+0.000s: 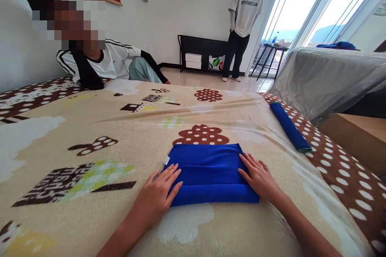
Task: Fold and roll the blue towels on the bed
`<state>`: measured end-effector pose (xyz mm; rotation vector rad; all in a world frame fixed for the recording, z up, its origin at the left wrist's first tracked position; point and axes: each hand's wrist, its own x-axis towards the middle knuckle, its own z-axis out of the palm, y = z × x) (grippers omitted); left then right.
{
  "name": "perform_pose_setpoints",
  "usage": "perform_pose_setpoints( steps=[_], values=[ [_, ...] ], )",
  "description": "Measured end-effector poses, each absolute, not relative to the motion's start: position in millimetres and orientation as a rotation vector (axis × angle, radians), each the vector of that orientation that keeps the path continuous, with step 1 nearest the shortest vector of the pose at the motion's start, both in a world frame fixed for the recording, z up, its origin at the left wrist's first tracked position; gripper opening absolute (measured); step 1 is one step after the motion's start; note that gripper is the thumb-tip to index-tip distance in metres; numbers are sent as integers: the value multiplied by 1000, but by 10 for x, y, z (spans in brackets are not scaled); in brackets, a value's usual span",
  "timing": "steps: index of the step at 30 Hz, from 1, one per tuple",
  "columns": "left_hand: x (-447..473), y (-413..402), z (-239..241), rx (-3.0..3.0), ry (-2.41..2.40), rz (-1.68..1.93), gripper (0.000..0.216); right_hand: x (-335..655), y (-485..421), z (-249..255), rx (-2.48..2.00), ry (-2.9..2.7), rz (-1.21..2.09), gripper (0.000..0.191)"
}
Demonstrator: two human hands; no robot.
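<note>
A folded blue towel (209,172) with a small white tag lies on the patterned beige blanket (90,128) in front of me. My left hand (159,190) rests flat on the towel's left end, fingers stretched out. My right hand (259,176) lies flat on its right end, fingers spread. Neither hand grips anything.
A rolled blue towel (290,126) lies at the blanket's right edge. One person (102,64) leans on the far left side of the bed. Another person (243,20) stands by a low black shelf (200,54). A covered sofa (325,76) stands to the right.
</note>
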<state>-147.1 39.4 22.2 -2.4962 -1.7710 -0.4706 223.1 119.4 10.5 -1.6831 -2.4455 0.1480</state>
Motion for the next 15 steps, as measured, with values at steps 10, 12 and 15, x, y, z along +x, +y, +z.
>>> perform_pose_setpoints(
  steps=[10,12,15],
  values=[
    [-1060,992,450,-3003,-1542,-330,53,1413,1294,369,-1079,-2785,466,58],
    [-1102,1110,354,-2980,-1606,-310,58,1423,1421,303,-1156,-2753,435,59],
    [-1321,1238,213,-2820,-1822,-351,58,1645,1620,156,-1364,-2637,350,62]
  ],
)
